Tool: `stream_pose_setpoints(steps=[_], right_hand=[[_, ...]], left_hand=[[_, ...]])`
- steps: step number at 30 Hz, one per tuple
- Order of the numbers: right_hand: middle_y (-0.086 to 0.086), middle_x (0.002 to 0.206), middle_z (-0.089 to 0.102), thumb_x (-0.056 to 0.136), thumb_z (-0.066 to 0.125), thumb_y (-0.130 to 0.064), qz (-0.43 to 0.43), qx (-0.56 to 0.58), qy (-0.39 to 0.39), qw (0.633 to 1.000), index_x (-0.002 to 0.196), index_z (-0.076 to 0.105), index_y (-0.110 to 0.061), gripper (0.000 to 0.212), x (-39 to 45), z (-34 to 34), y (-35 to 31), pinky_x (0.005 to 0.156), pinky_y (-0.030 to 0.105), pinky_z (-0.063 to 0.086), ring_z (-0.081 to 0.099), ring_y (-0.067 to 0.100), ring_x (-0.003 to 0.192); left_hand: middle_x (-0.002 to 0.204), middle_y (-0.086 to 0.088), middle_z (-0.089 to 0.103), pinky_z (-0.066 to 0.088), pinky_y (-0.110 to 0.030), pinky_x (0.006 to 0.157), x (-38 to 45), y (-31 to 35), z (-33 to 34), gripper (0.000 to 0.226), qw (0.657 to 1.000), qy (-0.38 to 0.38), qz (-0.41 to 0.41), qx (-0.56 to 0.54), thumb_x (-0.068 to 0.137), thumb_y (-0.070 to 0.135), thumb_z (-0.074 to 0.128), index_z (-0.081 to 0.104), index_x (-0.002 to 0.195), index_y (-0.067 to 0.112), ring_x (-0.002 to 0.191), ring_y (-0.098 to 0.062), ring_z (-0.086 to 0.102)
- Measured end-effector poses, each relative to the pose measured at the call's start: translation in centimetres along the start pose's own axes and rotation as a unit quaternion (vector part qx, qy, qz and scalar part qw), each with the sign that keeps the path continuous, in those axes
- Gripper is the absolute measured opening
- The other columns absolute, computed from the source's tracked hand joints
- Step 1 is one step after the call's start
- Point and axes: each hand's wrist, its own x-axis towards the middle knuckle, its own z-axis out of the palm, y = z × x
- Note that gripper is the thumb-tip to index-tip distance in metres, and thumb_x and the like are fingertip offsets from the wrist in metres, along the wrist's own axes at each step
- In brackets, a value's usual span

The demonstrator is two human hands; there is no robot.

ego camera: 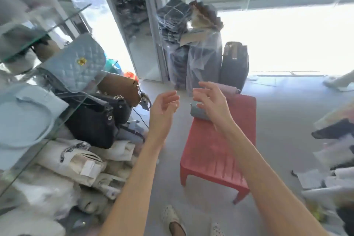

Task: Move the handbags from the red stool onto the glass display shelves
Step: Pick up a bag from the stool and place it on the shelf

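Both hands hover spread and empty, the left hand (164,104) beside the right hand (209,101), above a grey handbag (198,112) on the red stool (212,151); no readable writing anywhere.

The right hand (207,101) covers most of the small grey handbag (197,112) on the red stool (216,151), so can't make out its shape or strap. A pink bag (229,89) behind it is half hidden too. The pale blue bag (24,117) on the left runs off the frame edge. Stuff on the far right (337,140) is a blurry smear, no idea what it is. Whatever sits on the upper glass shelf (44,27) is washed out by glare.
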Motion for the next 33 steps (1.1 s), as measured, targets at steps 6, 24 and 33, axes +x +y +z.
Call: stream_pose_setpoints(steps=[6,24,33], right_hand=[[-0.003,0.115,0.075,0.100,0.073,-0.030,0.031,0.003,0.117,0.993,0.124,0.064,-0.030,0.026,4.6,-2.8,3.7,0.105,0.046,0.057,0.074,0.020,0.110],[0.001,0.108,0.074,0.100,0.073,-0.028,0.153,-0.022,0.239,0.959,0.110,0.071,-0.031,0.012,19.3,-9.3,20.4,0.088,0.031,0.057,0.073,0.009,0.091],[-0.012,0.122,0.069,0.089,0.080,-0.048,0.231,-0.044,0.345,0.909,0.121,0.066,-0.037,0.037,24.0,-13.5,34.5,0.093,0.026,0.054,0.068,0.002,0.109]], left_hand=[[0.118,0.002,0.073,0.060,-0.039,0.094,7.4,-3.8,2.5,0.027,0.990,-0.115,-0.086,-0.002,0.095,0.014,0.065,0.067,0.114,0.033,0.114,-0.021,0.070],[0.115,0.007,0.068,0.056,-0.043,0.100,23.6,-20.6,10.3,0.022,0.953,-0.146,-0.207,0.166,0.097,0.016,0.065,0.066,0.115,0.029,0.111,-0.017,0.067],[0.133,0.001,0.055,0.052,-0.032,0.097,29.2,-33.0,12.5,0.050,0.929,-0.055,-0.307,0.201,0.093,0.029,0.075,0.051,0.137,0.028,0.119,-0.014,0.060]])
